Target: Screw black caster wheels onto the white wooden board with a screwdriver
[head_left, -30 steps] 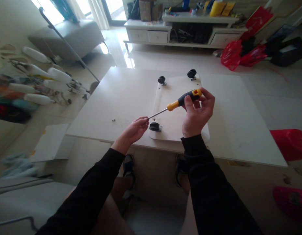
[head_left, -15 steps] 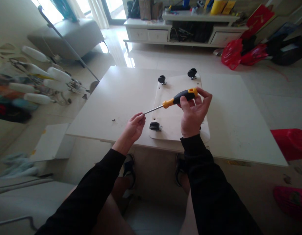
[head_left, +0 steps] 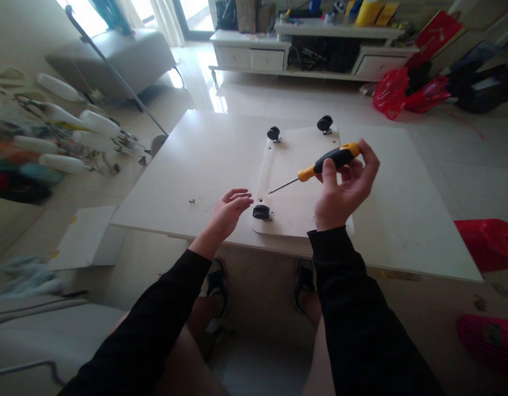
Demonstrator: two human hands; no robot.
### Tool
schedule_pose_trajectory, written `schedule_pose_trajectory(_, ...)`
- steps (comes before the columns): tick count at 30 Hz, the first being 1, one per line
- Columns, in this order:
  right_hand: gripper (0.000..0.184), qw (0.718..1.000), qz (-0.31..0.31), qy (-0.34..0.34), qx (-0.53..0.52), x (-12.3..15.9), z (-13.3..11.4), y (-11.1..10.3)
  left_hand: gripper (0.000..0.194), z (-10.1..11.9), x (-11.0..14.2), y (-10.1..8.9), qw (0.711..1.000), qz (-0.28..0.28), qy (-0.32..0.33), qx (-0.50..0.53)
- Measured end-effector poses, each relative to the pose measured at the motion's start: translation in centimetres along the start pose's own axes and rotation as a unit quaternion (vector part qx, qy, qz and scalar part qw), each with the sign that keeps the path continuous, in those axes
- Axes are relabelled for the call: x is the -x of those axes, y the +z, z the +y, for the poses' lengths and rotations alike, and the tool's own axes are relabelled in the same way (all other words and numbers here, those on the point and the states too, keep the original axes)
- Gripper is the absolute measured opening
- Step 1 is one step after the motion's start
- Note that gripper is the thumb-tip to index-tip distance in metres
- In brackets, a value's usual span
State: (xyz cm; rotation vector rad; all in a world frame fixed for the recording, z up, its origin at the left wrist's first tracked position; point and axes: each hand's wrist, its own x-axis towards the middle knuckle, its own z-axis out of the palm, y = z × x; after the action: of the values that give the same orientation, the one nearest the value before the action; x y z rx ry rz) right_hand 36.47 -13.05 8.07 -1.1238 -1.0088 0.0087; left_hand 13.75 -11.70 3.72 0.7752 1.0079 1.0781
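Observation:
My right hand (head_left: 342, 190) grips the black and yellow handle of a screwdriver (head_left: 320, 164), its thin shaft pointing down-left over a pale wooden board (head_left: 295, 187). The board lies flat on a white low table (head_left: 188, 165) and carries black caster wheels: one at its near left corner (head_left: 261, 212) and two at the far corners (head_left: 273, 133), (head_left: 324, 124). Just left of the near caster hovers my left hand (head_left: 230, 209), fingers loosely spread and holding nothing, apart from the screwdriver tip.
A small screw (head_left: 191, 201) lies on the table left of my left hand. A drying rack with white bars (head_left: 72, 137) stands at left, a red stool (head_left: 489, 242) at right, red bags (head_left: 392, 91) and a TV cabinet (head_left: 303, 49) beyond.
My left hand has let go of the screwdriver tip and dropped toward the table. My right hand has carried the screwdriver to the right.

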Motion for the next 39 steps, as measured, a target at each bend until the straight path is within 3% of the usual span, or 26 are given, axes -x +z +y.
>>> schedule_pose_trajectory(6, 0.052, 0.989, -0.139, -0.016, 0.053, 1.2, -2.0, 0.0, 0.024, -0.2, -0.1, -0.6, 0.99, -0.006, 0.049, -0.133)
schedule_pose_trajectory(10, 0.052, 0.978, -0.2, -0.029, 0.05, 1.9, -2.4, 0.3, 0.029, -0.8, -0.4, -1.1, 0.969, -0.029, 0.038, -0.24)
schedule_pose_trajectory(21, 0.05, 0.972, -0.226, -0.051, 0.045, 2.2, -2.4, 0.7, 0.044, -2.7, -0.1, -1.4, 0.913, -0.07, 0.058, -0.398)
schedule_pose_trajectory(27, 0.049, 0.971, -0.234, -0.04, 0.039, 2.3, -2.3, 0.7, 0.044, -3.3, 0.1, -1.1, 0.889, -0.042, 0.053, -0.452)
schedule_pose_trajectory(31, 0.049, 0.969, -0.243, -0.044, 0.028, 2.4, -2.2, 0.8, 0.061, -4.0, 0.1, -0.7, 0.905, -0.022, -0.006, -0.424)
schedule_pose_trajectory(34, 0.05, 0.964, -0.259, -0.049, 0.021, 2.4, -2.2, 0.9, 0.059, -4.7, 0.0, -0.6, 0.922, -0.021, -0.05, -0.384)
schedule_pose_trajectory(39, 0.054, 0.957, -0.285, -0.058, -0.001, 2.4, -2.3, 1.2, 0.057, -5.2, -0.1, -0.5, 0.927, -0.008, -0.056, -0.372)
